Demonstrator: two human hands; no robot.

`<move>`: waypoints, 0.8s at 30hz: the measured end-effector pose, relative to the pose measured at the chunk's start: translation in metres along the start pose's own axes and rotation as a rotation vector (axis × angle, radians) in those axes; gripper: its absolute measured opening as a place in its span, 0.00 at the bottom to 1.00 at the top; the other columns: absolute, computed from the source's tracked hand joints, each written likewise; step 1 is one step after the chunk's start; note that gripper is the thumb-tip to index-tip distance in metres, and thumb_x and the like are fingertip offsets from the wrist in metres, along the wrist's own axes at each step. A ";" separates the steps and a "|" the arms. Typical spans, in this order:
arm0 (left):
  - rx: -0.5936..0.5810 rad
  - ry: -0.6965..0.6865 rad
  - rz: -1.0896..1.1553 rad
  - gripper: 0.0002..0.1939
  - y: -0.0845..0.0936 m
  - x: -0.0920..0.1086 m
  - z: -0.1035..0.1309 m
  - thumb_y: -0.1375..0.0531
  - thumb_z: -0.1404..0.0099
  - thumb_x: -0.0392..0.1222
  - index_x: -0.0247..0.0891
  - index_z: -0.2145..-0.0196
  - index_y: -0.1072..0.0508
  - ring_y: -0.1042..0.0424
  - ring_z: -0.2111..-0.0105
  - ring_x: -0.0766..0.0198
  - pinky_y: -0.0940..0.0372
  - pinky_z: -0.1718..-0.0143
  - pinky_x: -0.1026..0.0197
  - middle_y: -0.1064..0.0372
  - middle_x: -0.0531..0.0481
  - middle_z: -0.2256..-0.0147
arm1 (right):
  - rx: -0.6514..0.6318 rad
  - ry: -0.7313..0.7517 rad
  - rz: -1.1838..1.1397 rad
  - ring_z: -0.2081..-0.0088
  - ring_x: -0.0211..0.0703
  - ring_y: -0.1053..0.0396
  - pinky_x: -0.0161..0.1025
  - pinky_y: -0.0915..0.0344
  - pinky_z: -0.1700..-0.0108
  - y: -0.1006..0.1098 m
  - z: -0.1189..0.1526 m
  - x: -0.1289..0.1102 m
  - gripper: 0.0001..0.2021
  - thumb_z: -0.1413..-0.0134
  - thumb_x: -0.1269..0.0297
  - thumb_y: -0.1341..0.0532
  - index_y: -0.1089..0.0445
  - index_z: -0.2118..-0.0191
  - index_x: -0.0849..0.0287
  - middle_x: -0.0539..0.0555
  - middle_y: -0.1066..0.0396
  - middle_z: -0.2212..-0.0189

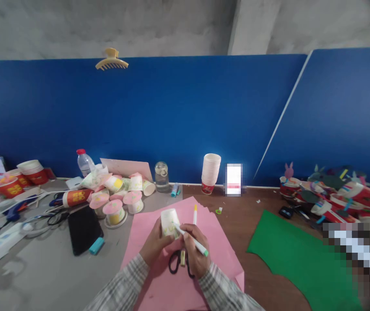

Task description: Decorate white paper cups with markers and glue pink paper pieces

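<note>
My left hand point(157, 242) is closed around a white paper cup point(169, 219) with faint green and yellow marks on its side. A white marker with a green end point(198, 245) is pinched in my right hand point(196, 248), its tip at the cup's side. Beneath both hands lie pink paper sheets point(220, 255). Black-handled scissors point(173, 262) rest on the paper, partly hidden by my right hand. A white marker with a yellow end point(195, 214) lies on the pink paper just beyond my right hand.
Decorated cups point(113, 209), a black tablet point(84, 229) and cables are on the left. At the back stand a glass jar point(162, 178) and stacked paper cups point(211, 169). Green paper point(288, 255) lies right, below a pile of cup crafts point(340, 196). A blue partition point(172, 112) rises behind.
</note>
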State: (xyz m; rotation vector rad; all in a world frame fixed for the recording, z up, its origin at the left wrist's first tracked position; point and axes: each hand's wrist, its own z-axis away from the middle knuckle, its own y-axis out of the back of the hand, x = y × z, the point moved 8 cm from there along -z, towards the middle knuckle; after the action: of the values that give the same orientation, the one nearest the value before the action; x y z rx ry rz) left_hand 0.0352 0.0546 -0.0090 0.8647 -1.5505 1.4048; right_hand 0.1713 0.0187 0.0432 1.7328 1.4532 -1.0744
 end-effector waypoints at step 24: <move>0.001 -0.080 -0.123 0.27 0.006 0.005 -0.003 0.34 0.62 0.34 0.42 0.60 0.32 0.33 0.62 0.50 0.37 0.60 0.50 0.29 0.51 0.67 | -0.002 -0.005 0.004 0.83 0.41 0.33 0.32 0.37 0.81 0.000 0.001 0.000 0.08 0.55 0.68 0.46 0.29 0.70 0.57 0.48 0.30 0.82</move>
State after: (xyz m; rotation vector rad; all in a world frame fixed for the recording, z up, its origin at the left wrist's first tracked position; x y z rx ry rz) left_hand 0.0284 0.0582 -0.0066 1.0104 -1.5286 1.2974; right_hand 0.1707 0.0181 0.0423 1.7301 1.4468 -1.0734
